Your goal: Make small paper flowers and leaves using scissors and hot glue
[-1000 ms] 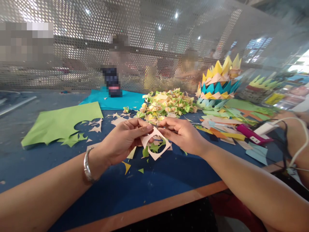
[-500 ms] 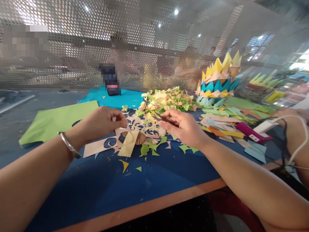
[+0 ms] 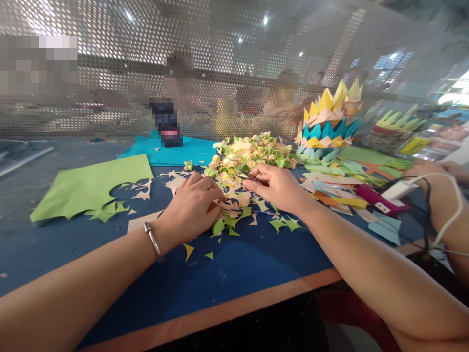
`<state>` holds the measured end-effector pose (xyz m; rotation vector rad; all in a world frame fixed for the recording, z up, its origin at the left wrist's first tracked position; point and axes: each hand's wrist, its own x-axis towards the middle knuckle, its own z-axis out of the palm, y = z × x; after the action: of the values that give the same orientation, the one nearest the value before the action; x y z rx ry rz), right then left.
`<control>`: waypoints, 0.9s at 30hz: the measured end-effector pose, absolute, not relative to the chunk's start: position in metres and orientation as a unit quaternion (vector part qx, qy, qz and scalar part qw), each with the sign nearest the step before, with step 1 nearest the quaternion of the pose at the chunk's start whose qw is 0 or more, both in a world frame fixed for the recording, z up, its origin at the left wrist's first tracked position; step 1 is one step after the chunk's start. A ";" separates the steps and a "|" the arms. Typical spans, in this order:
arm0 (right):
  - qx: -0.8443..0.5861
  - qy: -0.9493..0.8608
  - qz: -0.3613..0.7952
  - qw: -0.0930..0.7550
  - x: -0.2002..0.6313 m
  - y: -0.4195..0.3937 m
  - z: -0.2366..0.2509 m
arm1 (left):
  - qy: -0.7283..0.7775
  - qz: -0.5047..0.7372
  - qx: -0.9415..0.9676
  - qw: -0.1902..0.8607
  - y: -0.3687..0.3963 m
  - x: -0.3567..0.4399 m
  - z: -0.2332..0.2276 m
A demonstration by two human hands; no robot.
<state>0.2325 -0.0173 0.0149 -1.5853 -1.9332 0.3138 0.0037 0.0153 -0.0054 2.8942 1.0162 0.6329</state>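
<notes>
Head view: left hand (image 3: 194,208), frame centre, curled palm-down, grip contents hidden; green scraps (image 3: 229,222) just right of its fingers, nearer it than right hand (image 3: 274,188), which pinches dark slim tool (image 3: 243,176) pointing left

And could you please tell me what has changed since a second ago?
The left hand swung left, then back right over the paper scraps; the holed pink paper it held no longer shows there. The right hand keeps what look like scissors; the green paper sheet lies unmoved.
</notes>
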 end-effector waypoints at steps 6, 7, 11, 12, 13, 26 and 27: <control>-0.662 -0.718 0.066 0.204 0.234 -0.014 0.016 | 0.333 0.197 0.922 0.022 0.020 0.008 -0.012; -0.667 -0.717 0.056 0.195 0.234 -0.014 0.016 | 0.335 0.197 0.921 0.023 0.020 0.009 -0.013; -0.669 -0.724 0.025 0.164 0.236 -0.013 0.014 | 0.348 0.205 0.914 0.022 0.019 0.009 -0.012; -0.668 -0.727 0.023 0.159 0.236 -0.013 0.014 | 0.352 0.214 0.911 0.021 0.019 0.008 -0.011; -0.666 -0.729 0.022 0.156 0.237 -0.013 0.013 | 0.355 0.223 0.908 0.022 0.019 0.007 -0.010; -0.672 -0.718 -0.013 0.180 0.233 -0.020 0.016 | 0.449 0.382 0.755 0.288 0.017 -0.001 0.008; -0.670 -0.715 -0.012 0.198 0.232 -0.021 0.018 | 0.450 0.393 0.735 0.321 0.016 -0.001 0.008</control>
<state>0.2324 -0.0211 0.0178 -1.8746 -2.0008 -0.0348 -0.0012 0.0164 0.0082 1.9312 1.1814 1.0320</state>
